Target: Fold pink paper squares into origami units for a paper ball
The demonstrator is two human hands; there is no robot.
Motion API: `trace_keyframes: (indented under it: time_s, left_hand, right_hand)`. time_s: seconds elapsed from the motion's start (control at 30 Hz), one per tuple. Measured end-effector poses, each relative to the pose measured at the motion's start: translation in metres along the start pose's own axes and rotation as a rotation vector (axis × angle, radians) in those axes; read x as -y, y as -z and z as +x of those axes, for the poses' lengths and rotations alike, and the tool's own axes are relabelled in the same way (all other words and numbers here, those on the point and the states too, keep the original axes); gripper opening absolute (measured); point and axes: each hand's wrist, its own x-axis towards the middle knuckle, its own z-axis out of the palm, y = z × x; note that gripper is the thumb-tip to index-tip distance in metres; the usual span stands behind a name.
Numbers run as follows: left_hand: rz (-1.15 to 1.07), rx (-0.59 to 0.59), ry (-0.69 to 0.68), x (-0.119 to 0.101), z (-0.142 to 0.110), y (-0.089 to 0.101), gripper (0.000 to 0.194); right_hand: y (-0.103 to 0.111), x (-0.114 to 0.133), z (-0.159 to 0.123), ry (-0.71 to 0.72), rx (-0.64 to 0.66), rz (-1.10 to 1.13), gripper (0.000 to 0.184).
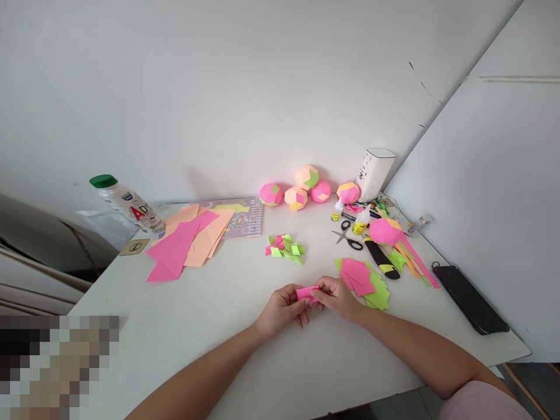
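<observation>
Between my two hands is a small folded piece of pink paper (307, 293), held just above the white table. My left hand (284, 309) pinches its left end between thumb and fingers. On the right end, my right hand (335, 297) grips it with the thumb on top. Just beyond my right hand lies a fanned stack of pink paper squares (356, 275) over green paper squares (378, 291). Past the hands sits a loose pile of folded green and pink paper pieces (285, 248).
Several paper balls (296, 198) stand along the wall. Scissors (347, 236), a glue bottle (361, 221), a utility knife (381, 259) and a black phone (471, 298) lie on the right. At left are large paper sheets (179, 245), a notebook (256, 221) and a green-capped bottle (131, 204).
</observation>
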Motion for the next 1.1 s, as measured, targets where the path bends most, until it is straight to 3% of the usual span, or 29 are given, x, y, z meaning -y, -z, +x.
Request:
trace_keyframes:
  time_s: [1.1]
  left_hand:
    - [0.046, 0.017, 0.040, -0.0023, -0.0016, -0.0013, 0.034]
  right_hand:
    - [0.0009, -0.0033, 0.0004, 0.018, -0.004, -0.071, 0.025]
